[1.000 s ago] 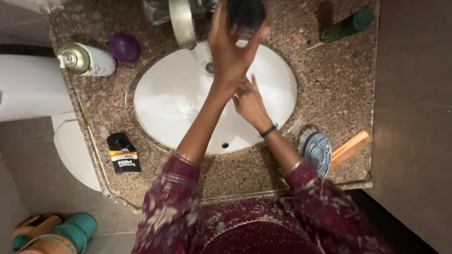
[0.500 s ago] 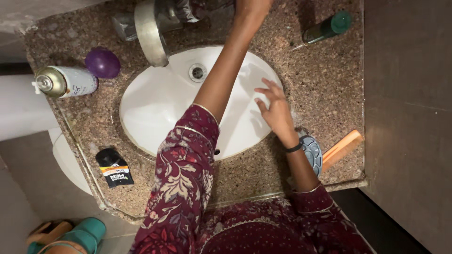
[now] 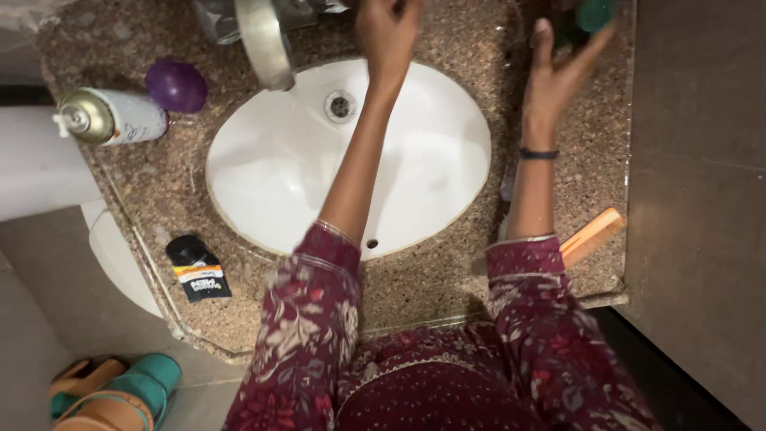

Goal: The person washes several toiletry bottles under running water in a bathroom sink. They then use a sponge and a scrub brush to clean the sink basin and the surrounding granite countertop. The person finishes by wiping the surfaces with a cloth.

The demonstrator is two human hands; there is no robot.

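Two hands are reaching over one white oval ceramic basin — it is holding nothing. The right hand is spreading, fingers apart, just beside one green-capped dark bottle. The left hand is touching the tap area — grip unclear.

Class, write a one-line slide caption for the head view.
Over a white sink, the left hand reaches behind the tap while the open right hand nears a green-capped bottle.

A speckled brown stone counter holds a white sink. Grey floor at eight o'clock, brown wall at three.
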